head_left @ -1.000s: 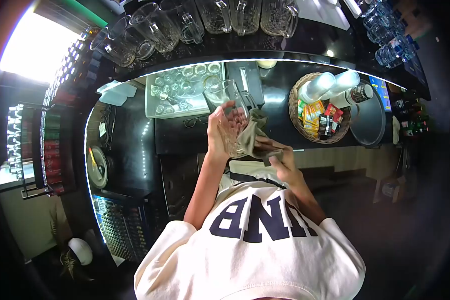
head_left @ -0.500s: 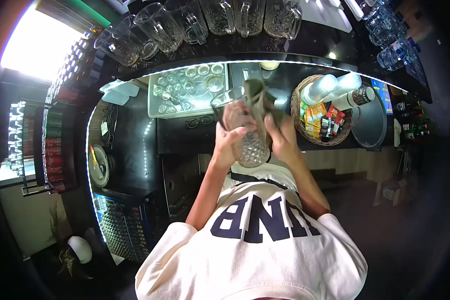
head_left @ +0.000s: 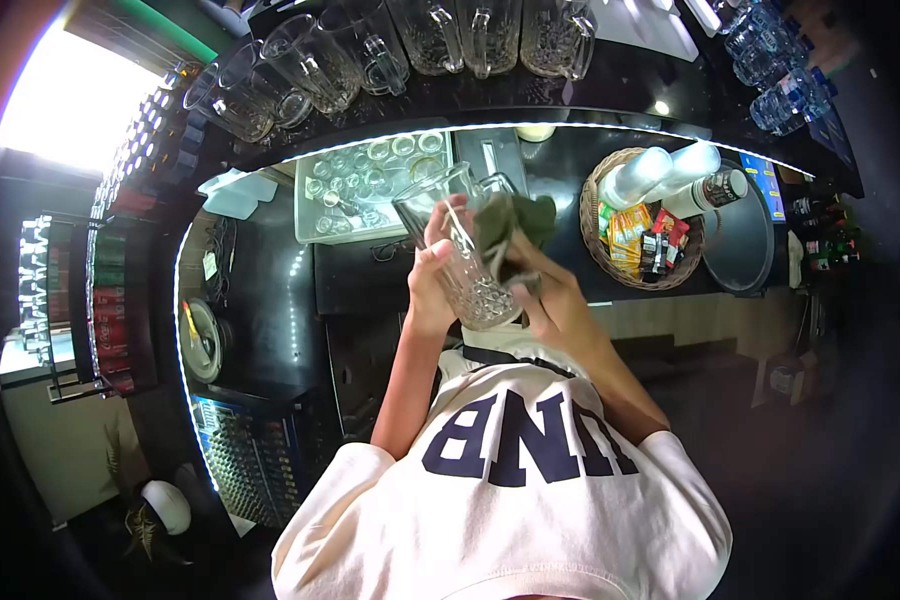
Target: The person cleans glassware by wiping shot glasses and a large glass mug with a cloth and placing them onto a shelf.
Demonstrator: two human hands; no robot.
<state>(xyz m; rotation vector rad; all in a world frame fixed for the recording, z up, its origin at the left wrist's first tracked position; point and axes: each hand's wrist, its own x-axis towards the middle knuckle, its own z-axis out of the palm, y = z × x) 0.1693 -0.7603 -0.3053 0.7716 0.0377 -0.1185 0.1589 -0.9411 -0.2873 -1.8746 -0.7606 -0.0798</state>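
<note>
My left hand [head_left: 430, 290] is wrapped round the side of a clear glass pitcher [head_left: 467, 290], which has a cut pattern near its base. The pitcher tilts, its mouth toward the upper left and its base toward my shirt. In my right hand [head_left: 558, 300] is a dark green cloth [head_left: 515, 228], bunched against the pitcher's right side. The cloth covers part of the glass and hides some of my right fingers. Behind the pitcher, a plastic tub [head_left: 370, 235] holds several upturned glasses.
Several glass mugs [head_left: 365, 45] line the shelf above. A wicker basket [head_left: 592, 235] with cups and sachets stands right of my hands, beside a round dark tray [head_left: 745, 270]. Eyeglasses [head_left: 395, 250] lie before the tub. Water bottles [head_left: 792, 100] stand at the upper right.
The pitcher has tilted further, its mouth moving left. The cloth has shifted from upright near the rim to spread along the right side, and my right hand has turned with it.
</note>
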